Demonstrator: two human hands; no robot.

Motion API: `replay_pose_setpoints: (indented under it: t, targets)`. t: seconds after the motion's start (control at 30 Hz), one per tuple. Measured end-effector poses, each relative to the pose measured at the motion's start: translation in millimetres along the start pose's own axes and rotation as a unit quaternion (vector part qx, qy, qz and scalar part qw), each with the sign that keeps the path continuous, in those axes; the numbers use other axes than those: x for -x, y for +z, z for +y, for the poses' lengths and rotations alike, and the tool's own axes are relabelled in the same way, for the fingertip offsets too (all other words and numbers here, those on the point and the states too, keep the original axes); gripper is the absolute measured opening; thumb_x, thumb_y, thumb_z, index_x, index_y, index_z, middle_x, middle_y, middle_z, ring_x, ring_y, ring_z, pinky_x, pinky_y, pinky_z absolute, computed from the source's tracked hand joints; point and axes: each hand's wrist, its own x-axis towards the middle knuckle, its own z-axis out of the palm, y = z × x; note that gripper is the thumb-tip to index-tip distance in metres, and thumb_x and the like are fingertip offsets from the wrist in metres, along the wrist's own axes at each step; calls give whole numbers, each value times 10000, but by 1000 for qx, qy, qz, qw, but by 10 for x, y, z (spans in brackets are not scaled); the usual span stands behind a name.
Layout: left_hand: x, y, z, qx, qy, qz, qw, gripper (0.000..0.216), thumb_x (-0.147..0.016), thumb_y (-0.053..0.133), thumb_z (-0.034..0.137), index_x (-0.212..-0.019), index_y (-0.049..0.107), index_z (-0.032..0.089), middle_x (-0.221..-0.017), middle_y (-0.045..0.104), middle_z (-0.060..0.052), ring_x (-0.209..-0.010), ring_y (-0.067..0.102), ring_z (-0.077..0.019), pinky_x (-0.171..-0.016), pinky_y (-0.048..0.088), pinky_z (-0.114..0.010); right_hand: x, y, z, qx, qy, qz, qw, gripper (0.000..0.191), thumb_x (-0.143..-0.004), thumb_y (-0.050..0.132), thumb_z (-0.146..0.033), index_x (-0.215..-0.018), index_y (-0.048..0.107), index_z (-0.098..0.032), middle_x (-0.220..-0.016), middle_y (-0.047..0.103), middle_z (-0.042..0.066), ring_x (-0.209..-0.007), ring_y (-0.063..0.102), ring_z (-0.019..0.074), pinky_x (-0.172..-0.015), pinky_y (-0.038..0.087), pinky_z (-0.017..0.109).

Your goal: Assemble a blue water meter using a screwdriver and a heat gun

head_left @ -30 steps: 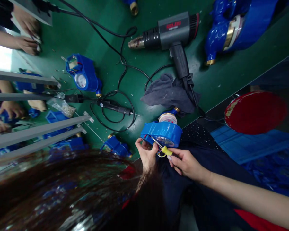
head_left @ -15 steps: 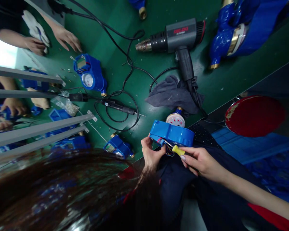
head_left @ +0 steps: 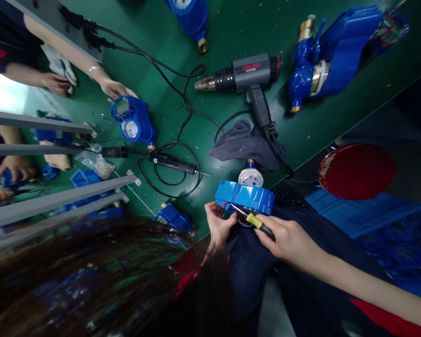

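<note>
The right hand [head_left: 289, 236] is closed around a small screwdriver [head_left: 253, 220] with a yellow-and-black handle, fingers and thumb together on the grip. Its metal shaft points toward ten o'clock, along the lower side of a blue water-meter housing [head_left: 245, 195]; whether the tip touches anything is too small to tell. The left hand [head_left: 219, 228] is clamped on that housing at its eight o'clock end, thumb and fingers apart from each other with the blue plastic between them. Thin coloured wires [head_left: 243, 221] hang at the housing's six o'clock side, close to the left thumb.

The housing lies at four o'clock from the middle of the view, at the table edge and above dark trousers [head_left: 252, 267]. Just beyond it, at twelve o'clock, is a round white dial [head_left: 250, 178] with red marks; I cannot tell whether the two are joined.

From the housing, a grey cloth [head_left: 243, 145] sits at twelve o'clock on the green tabletop [head_left: 228, 28], with a heat gun [head_left: 251, 72] farther out the same way. An electric screwdriver [head_left: 173, 164] lies between nine and ten o'clock inside its looped cord. At ten o'clock, farther off, a co-worker's hand [head_left: 114, 89] touches a blue water meter [head_left: 140, 119]. A large blue meter [head_left: 344, 61] rests toward one o'clock, and a worn red stool seat [head_left: 358, 171] stands between two and three.
</note>
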Motion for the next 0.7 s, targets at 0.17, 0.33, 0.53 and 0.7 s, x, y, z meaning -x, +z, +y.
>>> replay_pose_setpoints:
  t: [0.17,0.33,0.53,0.7]
  targets:
    - [-10,-20,-38,-1,-1,-1,1000,493,-547,687,179,-872,318,223,-825,526,3,-772,590,-135,-725,478,-287,37,-54,-100,-53,37,-16,998,290,-837,421,-282,-1044,586,-166,-997,635,72,-872,607,190,-791,479,301]
    - [2,51,-45,-32,3,-4,999,529,-512,709,159,-883,337,228,-876,546,-33,-839,593,-174,-771,482,-331,12,-33,-160,-183,105,42,977,285,-826,445,-329,-1012,589,-168,-929,636,60,-831,600,175,-728,472,270]
    - [6,88,-26,-86,9,-4,996,565,-506,729,180,-947,379,226,-892,570,-58,-838,595,-211,-780,485,-396,-22,-133,-145,-519,246,-104,812,403,-780,484,-475,-1008,519,-145,-589,471,-34,-325,293,33,-311,136,176]
    - [-6,106,32,-113,7,-5,994,575,-501,733,233,-972,405,214,-908,576,-54,-865,596,-211,-810,478,-387,44,-207,-75,-611,292,-151,720,389,-803,347,-451,-1008,498,-158,-607,420,-35,-340,178,25,-319,124,170]
